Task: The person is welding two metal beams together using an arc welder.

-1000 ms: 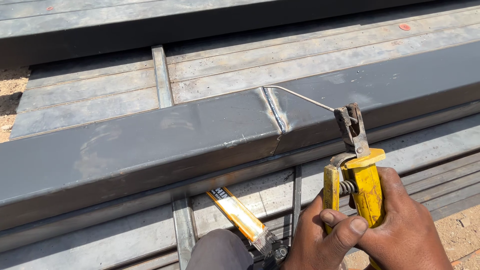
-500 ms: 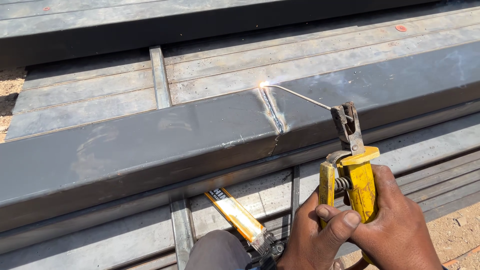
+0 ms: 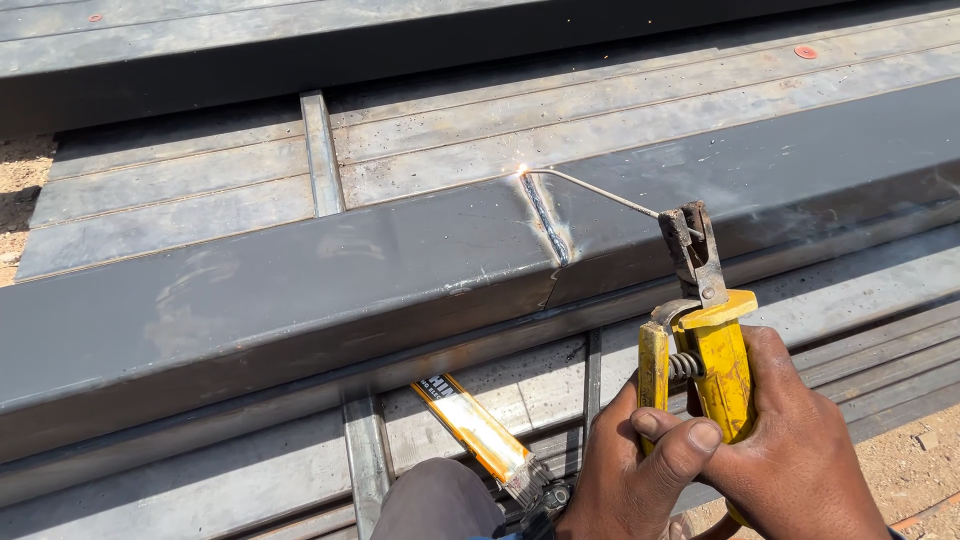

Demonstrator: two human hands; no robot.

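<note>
Electrode holder (image 3: 712,350) clasped by both hands (image 3: 735,455), rod tip (image 3: 524,173) at beam's (image 3: 250,290) far edge

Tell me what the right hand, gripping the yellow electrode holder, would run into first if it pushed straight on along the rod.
Most likely the grey steel beam: the right hand points the yellow electrode holder up and left, and the welding rod tip already sits at the far end of the weld seam. Depth is hard to judge.

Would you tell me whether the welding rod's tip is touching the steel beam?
Touching: the head view shows the welding rod tip meeting the steel beam with a spark.
</note>
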